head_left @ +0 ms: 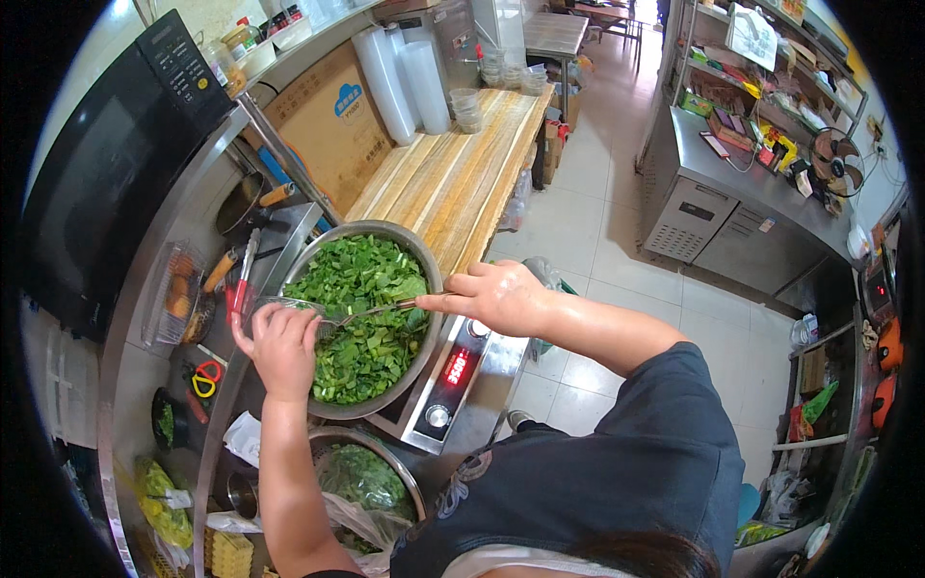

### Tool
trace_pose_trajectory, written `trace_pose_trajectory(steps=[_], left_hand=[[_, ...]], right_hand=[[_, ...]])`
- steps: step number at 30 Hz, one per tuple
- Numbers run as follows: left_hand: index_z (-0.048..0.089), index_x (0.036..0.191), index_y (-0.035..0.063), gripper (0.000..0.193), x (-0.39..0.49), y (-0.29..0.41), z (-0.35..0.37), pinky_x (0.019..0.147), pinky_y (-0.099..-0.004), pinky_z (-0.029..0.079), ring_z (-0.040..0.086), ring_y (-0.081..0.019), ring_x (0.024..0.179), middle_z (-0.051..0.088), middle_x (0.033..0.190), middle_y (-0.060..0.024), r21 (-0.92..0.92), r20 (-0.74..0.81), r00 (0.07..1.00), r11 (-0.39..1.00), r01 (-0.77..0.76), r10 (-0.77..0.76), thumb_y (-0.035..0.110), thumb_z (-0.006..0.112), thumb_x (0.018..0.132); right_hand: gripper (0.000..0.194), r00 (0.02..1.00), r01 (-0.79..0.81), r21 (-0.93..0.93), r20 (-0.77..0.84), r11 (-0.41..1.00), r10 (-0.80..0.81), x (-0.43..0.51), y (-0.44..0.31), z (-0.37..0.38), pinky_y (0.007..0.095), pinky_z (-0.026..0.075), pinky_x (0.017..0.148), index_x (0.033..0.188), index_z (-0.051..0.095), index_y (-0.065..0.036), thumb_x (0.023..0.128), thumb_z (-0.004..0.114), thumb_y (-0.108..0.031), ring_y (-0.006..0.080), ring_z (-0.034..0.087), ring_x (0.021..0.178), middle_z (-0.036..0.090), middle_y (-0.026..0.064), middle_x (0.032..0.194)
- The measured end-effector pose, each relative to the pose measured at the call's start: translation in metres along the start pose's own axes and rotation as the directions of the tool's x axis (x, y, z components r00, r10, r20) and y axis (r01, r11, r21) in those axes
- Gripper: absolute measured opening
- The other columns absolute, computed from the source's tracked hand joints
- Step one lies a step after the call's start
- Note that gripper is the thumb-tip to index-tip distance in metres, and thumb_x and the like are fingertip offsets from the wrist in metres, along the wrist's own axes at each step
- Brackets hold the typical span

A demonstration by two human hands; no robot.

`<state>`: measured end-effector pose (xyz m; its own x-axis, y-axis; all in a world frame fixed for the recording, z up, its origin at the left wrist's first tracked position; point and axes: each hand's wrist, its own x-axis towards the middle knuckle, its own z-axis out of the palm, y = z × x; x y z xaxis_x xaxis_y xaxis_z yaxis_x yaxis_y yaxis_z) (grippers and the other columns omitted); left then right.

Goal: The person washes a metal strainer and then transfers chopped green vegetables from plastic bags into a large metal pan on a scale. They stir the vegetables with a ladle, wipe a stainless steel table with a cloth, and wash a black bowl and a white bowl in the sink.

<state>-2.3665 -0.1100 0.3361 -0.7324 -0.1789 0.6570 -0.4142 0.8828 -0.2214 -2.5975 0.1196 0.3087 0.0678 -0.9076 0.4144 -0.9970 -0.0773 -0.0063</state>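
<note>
A large steel bowl [433,267] full of chopped leafy greens [361,361] sits at the centre left, beside the induction cooker's control panel [457,365]. My right hand [498,295] grips the handle of a metal utensil [376,311] that reaches over the greens. The utensil's head is partly hidden near my left fingers, so its shape is unclear. Above the bowl's left side, my left hand [282,347] holds a clear plastic container [269,303] by its rim. Below the bowl stands a second metal bowl [413,480] with greens and a clear plastic bag in it.
Red-handled tongs [244,278] and wooden-handled pans [242,202] lie left of the bowl. A wooden worktop [426,195] with stacked plastic containers [466,112] adjoins it at the top. A microwave [123,159] stands at the upper left, and a steel counter [751,188] on the right.
</note>
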Motion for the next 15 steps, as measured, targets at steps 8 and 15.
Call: trace_pose_trajectory(steps=[8, 15], left_hand=[[0.065, 0.109, 0.0123, 0.032, -0.046, 0.010, 0.014, 0.105, -0.0507, 0.026, 0.048, -0.0253, 0.114, 0.057, 0.113, -0.0043, -0.005, 0.212, 0.958, 0.980, 0.198, -0.193, 0.024, 0.070, 0.079], [0.062, 0.111, 0.0114, 0.041, -0.058, 0.000, 0.002, 0.100, -0.0429, 0.032, 0.050, -0.0282, 0.113, 0.057, 0.115, -0.0060, -0.128, 0.287, 0.891, 0.908, 0.398, -0.351, 0.019, 0.074, 0.073]], right_hand=[[0.055, 0.962, -0.269, 0.326, 0.046, 0.906, 0.269, 0.000, 0.013, 0.016, 0.0397, 0.052, 0.071, 0.132, 0.052, -0.020, 0.079, 0.056, -0.005, 0.0302, 0.062, 0.088, 0.061, 0.0090, 0.091], [0.055, 0.902, -0.419, 0.784, 0.303, 0.457, 0.307, -0.014, 0.030, -0.015, 0.0336, 0.049, 0.089, 0.133, 0.051, -0.010, 0.081, 0.065, -0.008, 0.0246, 0.063, 0.100, 0.063, 0.0130, 0.117]])
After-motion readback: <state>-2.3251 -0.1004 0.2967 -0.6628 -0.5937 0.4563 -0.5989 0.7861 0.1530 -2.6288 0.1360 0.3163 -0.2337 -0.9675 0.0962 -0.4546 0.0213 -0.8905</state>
